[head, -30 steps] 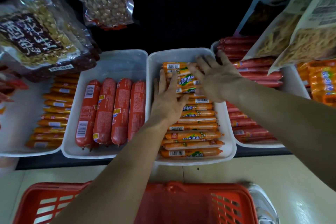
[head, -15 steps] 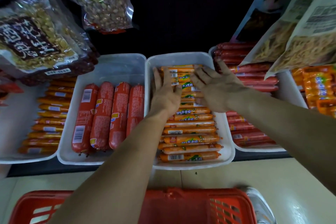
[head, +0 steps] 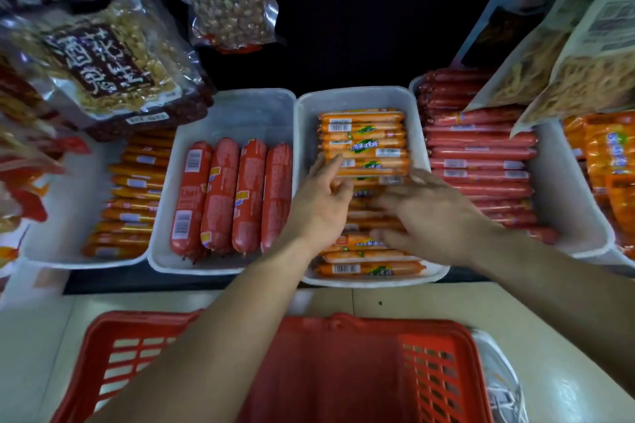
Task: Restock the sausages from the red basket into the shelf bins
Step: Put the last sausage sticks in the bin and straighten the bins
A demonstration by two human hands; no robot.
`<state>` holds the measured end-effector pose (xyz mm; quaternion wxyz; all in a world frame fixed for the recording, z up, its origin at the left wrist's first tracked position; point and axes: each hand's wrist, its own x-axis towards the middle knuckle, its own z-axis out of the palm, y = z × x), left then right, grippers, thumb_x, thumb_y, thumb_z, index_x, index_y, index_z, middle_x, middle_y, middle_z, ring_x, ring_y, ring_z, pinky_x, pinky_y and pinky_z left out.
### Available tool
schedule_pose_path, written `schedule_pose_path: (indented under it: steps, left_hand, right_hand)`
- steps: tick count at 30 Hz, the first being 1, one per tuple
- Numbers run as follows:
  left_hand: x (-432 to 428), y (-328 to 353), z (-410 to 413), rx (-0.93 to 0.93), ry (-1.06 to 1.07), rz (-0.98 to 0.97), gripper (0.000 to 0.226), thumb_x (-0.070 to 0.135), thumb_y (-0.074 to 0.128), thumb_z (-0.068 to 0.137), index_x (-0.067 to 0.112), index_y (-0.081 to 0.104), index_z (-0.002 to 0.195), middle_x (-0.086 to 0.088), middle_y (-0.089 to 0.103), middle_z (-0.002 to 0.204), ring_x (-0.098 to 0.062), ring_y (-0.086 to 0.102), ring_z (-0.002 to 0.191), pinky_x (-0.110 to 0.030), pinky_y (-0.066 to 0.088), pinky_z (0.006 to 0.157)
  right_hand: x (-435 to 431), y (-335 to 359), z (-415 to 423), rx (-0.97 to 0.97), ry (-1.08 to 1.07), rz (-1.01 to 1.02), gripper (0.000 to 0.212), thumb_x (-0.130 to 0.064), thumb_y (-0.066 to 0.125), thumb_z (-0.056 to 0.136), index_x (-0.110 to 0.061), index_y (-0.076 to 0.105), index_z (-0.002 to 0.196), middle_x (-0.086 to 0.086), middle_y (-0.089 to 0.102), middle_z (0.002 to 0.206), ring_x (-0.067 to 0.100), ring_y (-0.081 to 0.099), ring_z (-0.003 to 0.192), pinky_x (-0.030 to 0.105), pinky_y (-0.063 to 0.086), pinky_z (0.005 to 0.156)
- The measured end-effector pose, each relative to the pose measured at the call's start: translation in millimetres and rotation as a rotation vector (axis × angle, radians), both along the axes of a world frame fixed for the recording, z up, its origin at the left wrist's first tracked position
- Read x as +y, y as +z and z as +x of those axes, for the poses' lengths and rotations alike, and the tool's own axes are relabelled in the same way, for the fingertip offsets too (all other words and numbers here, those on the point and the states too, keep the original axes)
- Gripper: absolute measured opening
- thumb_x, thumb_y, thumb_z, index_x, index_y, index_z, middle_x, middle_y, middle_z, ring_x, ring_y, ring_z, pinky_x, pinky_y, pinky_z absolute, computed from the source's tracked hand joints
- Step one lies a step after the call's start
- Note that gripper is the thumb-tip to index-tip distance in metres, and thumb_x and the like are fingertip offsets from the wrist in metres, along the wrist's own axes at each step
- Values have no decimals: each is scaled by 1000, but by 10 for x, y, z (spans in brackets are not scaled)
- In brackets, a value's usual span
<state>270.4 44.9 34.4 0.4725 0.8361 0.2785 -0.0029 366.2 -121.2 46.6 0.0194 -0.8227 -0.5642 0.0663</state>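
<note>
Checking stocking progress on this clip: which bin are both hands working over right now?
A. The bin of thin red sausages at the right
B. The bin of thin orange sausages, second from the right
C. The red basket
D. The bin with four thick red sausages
B. The left hand and the right hand both lie over the thin orange sausages in that white bin, beside the thick red sausages.

Four thick red sausages [head: 233,196], one basket [head: 343,371]
</note>
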Motion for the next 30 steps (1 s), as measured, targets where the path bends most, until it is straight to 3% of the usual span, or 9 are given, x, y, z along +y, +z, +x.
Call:
schedule_pose_path:
  steps: [4,8,11,13,17,20,23,25,30]
  left_hand:
    - [-81,45,-462,-63,81,-182,46,46,56,88,36,59,133,13,60,137,0,52,128,-35,41,112]
    - [-62,124,-714,-97,159,-167,30,15,56,100,21,64,128,25,63,105,22,58,95,-3,44,85]
    - [-3,127,-738,-75,223,-168,29,21,58,98,25,66,125,17,67,113,4,63,107,-27,51,99]
    - [26,108,-706,-75,255,-202,29,21,57,97,24,66,125,9,68,121,-7,67,109,-37,54,98]
    - [39,126,-692,-123,279,-281,27,6,51,101,15,65,123,2,67,123,-6,71,99,-22,57,83]
    - [39,128,-729,-131,242,-264,26,7,54,100,17,66,121,4,68,120,-6,70,101,-27,57,89]
    - [33,128,-735,-123,183,-171,26,13,61,96,35,67,109,13,69,114,-5,67,108,-36,54,98]
    - [23,134,-711,-126,179,-158,28,14,63,95,39,64,107,15,70,113,-2,66,107,-34,54,97]
    - [-68,168,-691,-84,80,-80,31,11,68,92,22,63,121,13,67,117,5,62,104,-8,49,87]
  right_hand:
    - [-78,-28,-260,197,21,-260,63,-65,54,88,-32,47,141,-3,49,137,23,52,125,37,44,103]
    - [78,5,-155,205,2,-332,65,-61,70,78,-32,48,132,-5,52,128,21,53,118,37,49,94]
    - [155,-16,-88,241,8,-372,51,-58,74,77,-30,52,114,-6,58,110,17,52,98,35,49,84]
    - [177,-28,-79,266,10,-404,47,-55,75,78,-30,53,112,-7,57,103,17,51,93,35,48,80]
    - [183,-42,-78,290,40,-392,45,-53,74,81,-30,57,117,-5,62,107,19,56,100,33,47,83]
    - [167,-34,-52,324,26,-379,46,-50,74,83,-28,62,121,-4,64,112,19,56,102,35,48,88]
    - [152,-4,-2,324,-48,-291,44,-48,70,87,-29,61,125,-1,64,119,22,56,109,35,46,88]
    - [200,15,104,249,-94,-194,40,-47,66,90,-32,60,127,0,62,125,25,55,115,38,46,89]
    - [409,-14,259,-67,-135,-93,38,-37,60,94,-21,60,128,7,58,126,32,52,119,45,45,95]
